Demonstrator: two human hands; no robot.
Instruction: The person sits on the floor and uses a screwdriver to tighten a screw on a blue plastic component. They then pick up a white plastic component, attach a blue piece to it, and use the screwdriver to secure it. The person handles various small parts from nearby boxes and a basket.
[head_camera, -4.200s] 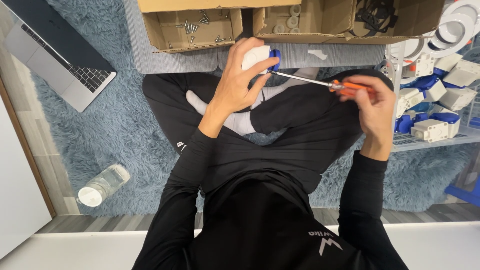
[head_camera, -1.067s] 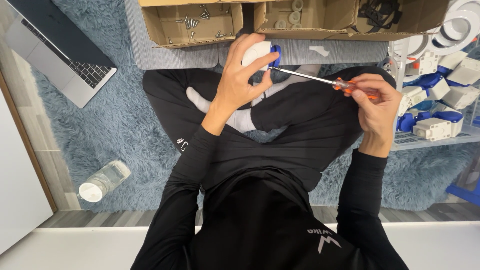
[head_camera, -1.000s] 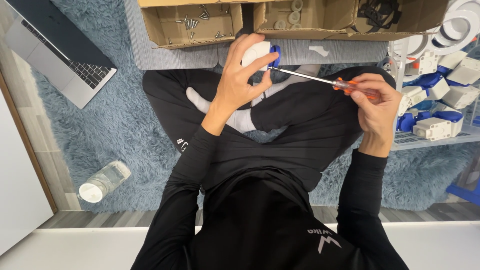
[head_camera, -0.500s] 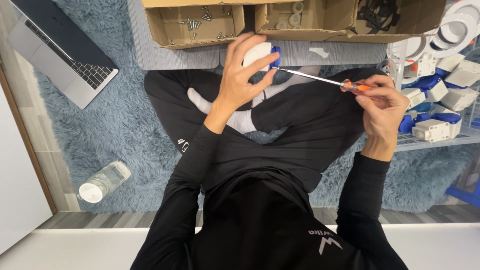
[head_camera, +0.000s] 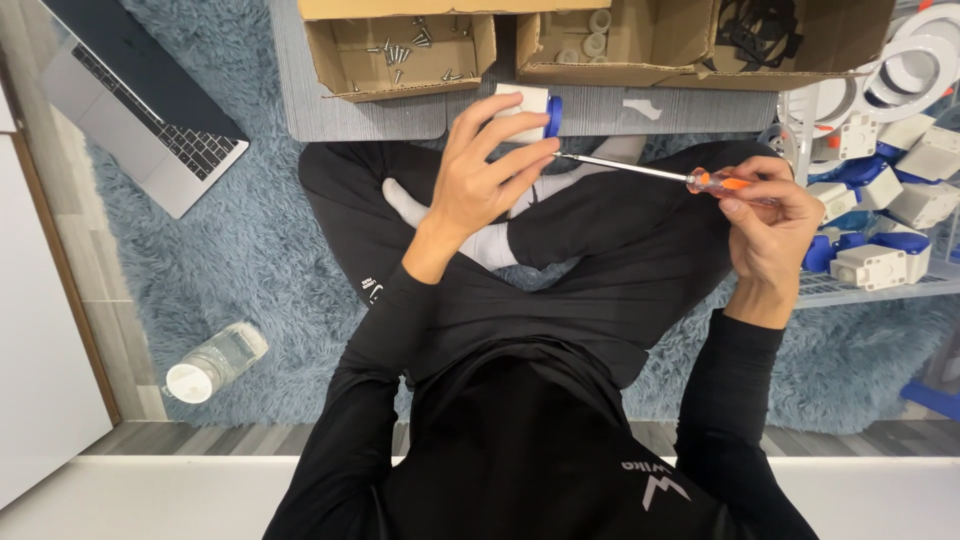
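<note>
I sit cross-legged on a blue shaggy rug. My left hand (head_camera: 488, 165) grips a small white and blue plastic part (head_camera: 533, 104) held above my knees. My right hand (head_camera: 775, 228) holds the orange handle of a long screwdriver (head_camera: 640, 170). Its metal shaft runs left, and the tip meets the part under my left fingers.
Two open cardboard boxes stand ahead: one with loose screws (head_camera: 402, 52), one with white rings and black parts (head_camera: 640, 40). A wire rack with white and blue parts (head_camera: 880, 215) is at right. An open laptop (head_camera: 150, 110) and a lying water bottle (head_camera: 212, 362) are at left.
Both hands stay nearly in place. The screwdriver handle has shifted slightly in my right fingers, and the view has moved a little.
</note>
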